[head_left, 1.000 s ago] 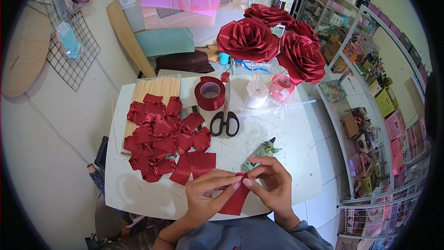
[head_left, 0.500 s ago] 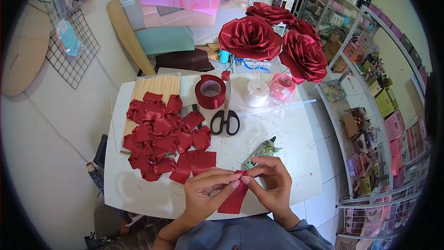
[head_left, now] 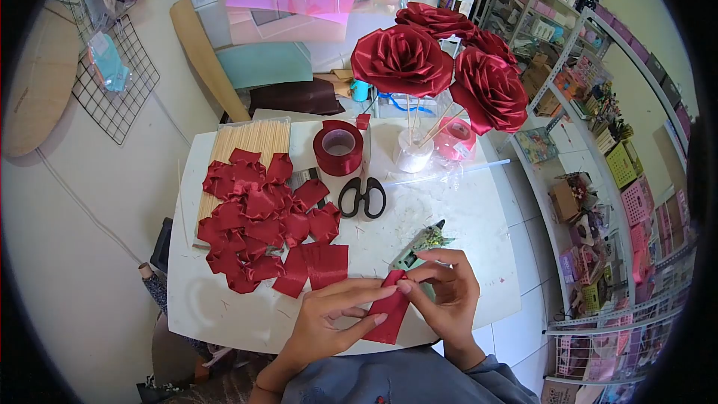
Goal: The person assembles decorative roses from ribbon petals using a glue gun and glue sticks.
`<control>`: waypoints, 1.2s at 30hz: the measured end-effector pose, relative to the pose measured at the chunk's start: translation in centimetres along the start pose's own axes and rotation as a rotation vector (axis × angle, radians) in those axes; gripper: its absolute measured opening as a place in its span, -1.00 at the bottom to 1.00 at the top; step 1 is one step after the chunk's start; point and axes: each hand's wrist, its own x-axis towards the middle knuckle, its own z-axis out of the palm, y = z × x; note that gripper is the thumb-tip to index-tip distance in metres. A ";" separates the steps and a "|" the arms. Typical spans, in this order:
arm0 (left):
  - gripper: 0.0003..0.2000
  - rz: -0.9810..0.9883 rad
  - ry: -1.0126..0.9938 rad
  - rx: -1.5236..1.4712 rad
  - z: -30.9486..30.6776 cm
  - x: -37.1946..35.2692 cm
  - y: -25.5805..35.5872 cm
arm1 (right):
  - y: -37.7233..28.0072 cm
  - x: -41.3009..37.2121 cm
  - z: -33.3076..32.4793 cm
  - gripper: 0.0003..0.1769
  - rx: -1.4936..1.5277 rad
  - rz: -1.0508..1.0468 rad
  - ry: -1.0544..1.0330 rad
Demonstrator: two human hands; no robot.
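From where I stand: both hands on one red satin strip (head_left: 385, 322), held just above the near edge of the white surface (head_left: 467, 213). Left hand (head_left: 325, 320) pinches its left side, index across the upper part, thumb lower down. Right hand (head_left: 447, 301) has its grip clamped on the upper right edge, thumb in front. Strip sits between the two; long axis runs from the top end by the fingertips down toward the person's body, lower end hanging free, leaning a little left. Right hand is nearer the top corner. Can't tell whether that top edge is folded; fingers cover part of it.

Green glue gun (head_left: 420, 245) lies just beyond the right hand (partly hidden by it). Flat red pieces (head_left: 327, 265) and a pile of shaped petals (head_left: 258, 213) to the left; black-handled scissors (head_left: 364, 196) and ribbon roll (head_left: 327, 165) farther back.
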 end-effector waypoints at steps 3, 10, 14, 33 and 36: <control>-0.66 -0.004 0.004 -0.023 0.0 0.0 -0.3 | -0.1 0.0 0.0 -0.59 0.009 0.021 0.015; -0.68 0.019 0.120 -0.312 0.0 0.3 -0.4 | -0.6 0.1 -0.3 -0.59 0.271 0.069 0.043; -0.65 0.095 0.193 -0.374 0.0 0.4 -0.4 | -0.2 0.1 -1.2 -0.80 0.014 -0.135 -0.257; -0.66 0.278 0.318 -0.118 1.1 0.1 -0.1 | 1.5 -1.1 0.6 -0.82 0.280 0.071 -0.065; -0.66 0.265 0.314 -0.088 1.0 0.0 -0.2 | 1.6 -1.1 0.8 -0.82 0.284 0.083 -0.041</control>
